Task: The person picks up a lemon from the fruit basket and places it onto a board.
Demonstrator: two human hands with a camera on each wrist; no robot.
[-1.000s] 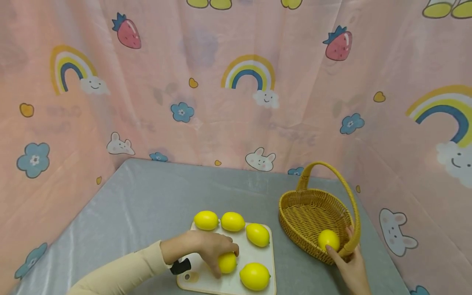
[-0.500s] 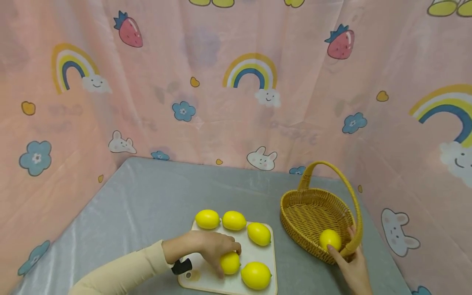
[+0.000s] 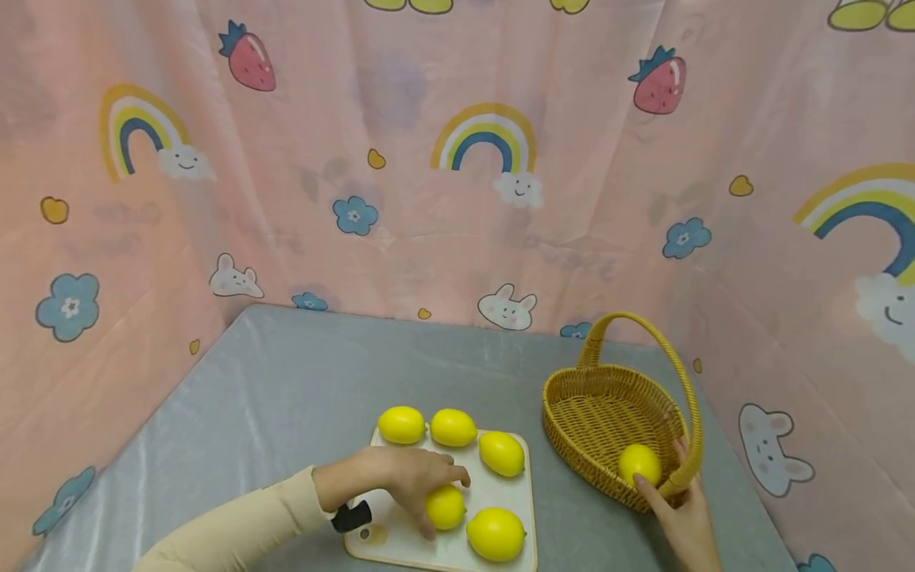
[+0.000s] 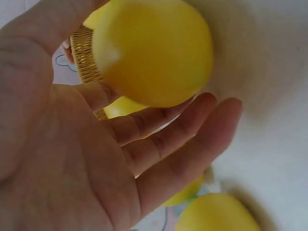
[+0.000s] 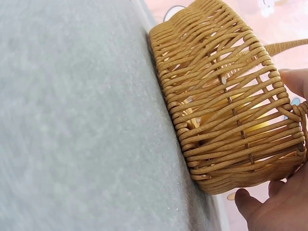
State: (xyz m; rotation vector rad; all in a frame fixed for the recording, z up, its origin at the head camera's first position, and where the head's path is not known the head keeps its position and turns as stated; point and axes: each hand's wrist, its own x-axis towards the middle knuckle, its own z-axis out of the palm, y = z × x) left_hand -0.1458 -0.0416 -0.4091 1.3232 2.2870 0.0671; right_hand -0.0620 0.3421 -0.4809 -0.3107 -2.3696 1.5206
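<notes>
On the white board (image 3: 400, 548), my left hand (image 3: 418, 481) reaches over a lemon (image 3: 446, 508). In the left wrist view this lemon (image 4: 156, 53) sits beyond the spread, fairly straight fingers (image 4: 178, 163), with a gap to the palm. Whether all the fingertips touch it cannot be seen. My right hand (image 3: 682, 512) holds the near right end of a wicker basket (image 3: 600, 413), thumb over the rim beside the lemon (image 3: 638, 465) inside. The right wrist view shows the basket's woven side (image 5: 231, 106) and the right hand (image 5: 284, 207) at its end.
Several more lemons lie on the board: a row along its far edge, such as the lemon (image 3: 453, 427), and a larger lemon (image 3: 496, 534) near the front. The basket's tall handle (image 3: 679, 373) arches over it. Grey cloth (image 3: 322, 373) covers the table; patterned curtains surround it.
The left index finger has lifted and straightened slightly off the lemon, which has shifted a little to the right. The right hand and the basket stay in place.
</notes>
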